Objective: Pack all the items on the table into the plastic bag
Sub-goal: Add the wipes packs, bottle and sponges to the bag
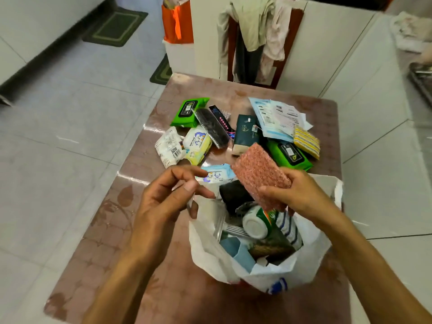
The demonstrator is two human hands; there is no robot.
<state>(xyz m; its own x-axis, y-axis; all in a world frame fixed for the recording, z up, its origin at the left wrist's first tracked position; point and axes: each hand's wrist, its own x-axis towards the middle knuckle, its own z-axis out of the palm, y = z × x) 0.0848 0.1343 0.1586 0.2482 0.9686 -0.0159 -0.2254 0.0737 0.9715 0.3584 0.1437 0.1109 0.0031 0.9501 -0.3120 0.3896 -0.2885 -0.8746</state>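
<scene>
I'm looking at a home. Clothes (pixel 254 26) hang over a chair (pixel 284 66), and door mats (pixel 114 26) lie on the tiled floor (pixel 70 101).

We can read "BABY WIPES" on the small yellow-and-white wipes pack (pixel 197 146) lying on the table. We see printed lines on the paper sheets (pixel 284 116) and labels on the two green packs (pixel 189 111), but they are too blurred for us to read.
</scene>
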